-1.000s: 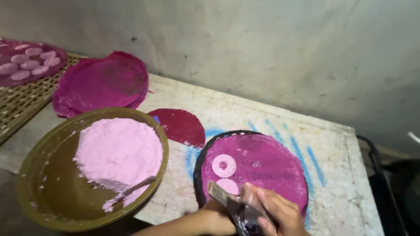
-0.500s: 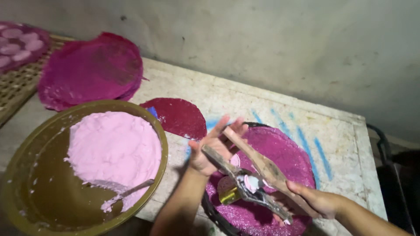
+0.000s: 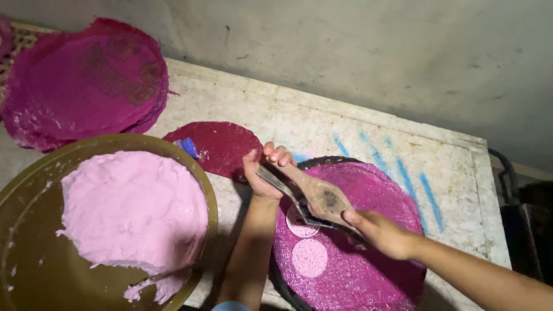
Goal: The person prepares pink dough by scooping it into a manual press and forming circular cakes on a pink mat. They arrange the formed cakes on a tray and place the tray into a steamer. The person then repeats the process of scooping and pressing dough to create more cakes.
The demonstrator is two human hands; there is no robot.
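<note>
Both hands clamp a wooden press (image 3: 320,197) (long axis slanting toward the bench's near-right corner): left hand (image 3: 262,173) grips its far end, right hand (image 3: 377,231) the near, over the magenta round tray (image 3: 368,270).

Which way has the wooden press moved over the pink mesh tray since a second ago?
Yes. The wooden press has risen from the pink mesh tray's near edge toward its far-left rim; both hands now grip it.

— That round mat (image 3: 368,253) is a speckled magenta, with two pale pink discs (image 3: 309,257) on it.

— And the bowl (image 3: 34,270)?

— Olive-brown, filled with soft pink batter (image 3: 132,213). The wooden press (image 3: 319,196) is tan with a dark smudge.

— The counter (image 3: 322,124)?

— Mottled off-white stone, streaked with blue strokes (image 3: 397,167). A dark crimson cloth (image 3: 222,147) lies on it, beside stacked deep-magenta mats (image 3: 80,80).
</note>
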